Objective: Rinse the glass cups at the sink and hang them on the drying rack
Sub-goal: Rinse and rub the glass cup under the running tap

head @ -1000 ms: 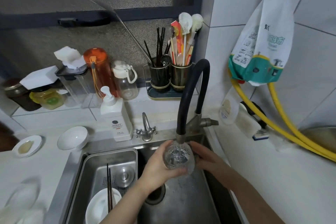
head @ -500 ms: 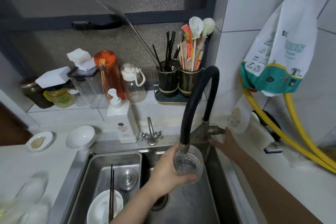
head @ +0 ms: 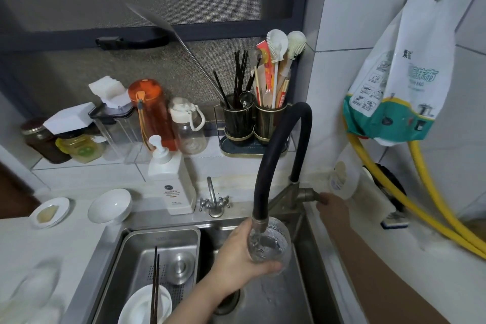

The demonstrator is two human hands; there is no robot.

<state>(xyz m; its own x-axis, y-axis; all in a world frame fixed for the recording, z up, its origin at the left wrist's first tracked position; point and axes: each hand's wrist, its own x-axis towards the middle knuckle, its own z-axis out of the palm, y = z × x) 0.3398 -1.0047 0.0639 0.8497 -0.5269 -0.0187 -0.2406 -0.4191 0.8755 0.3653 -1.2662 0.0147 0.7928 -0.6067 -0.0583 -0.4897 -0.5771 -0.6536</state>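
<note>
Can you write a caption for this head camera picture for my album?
Left hand holds a glass cup under the black faucet; right hand grips its handle.

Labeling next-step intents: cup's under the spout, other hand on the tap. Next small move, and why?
Probably turn the tap handle off with the right hand: water already sits in the glass cup that the left hand holds under the spout, and the fingers are at the handle.

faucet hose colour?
Black faucet hose, arching over the sink with a metal nozzle at its tip; clearest in the head view.
</note>
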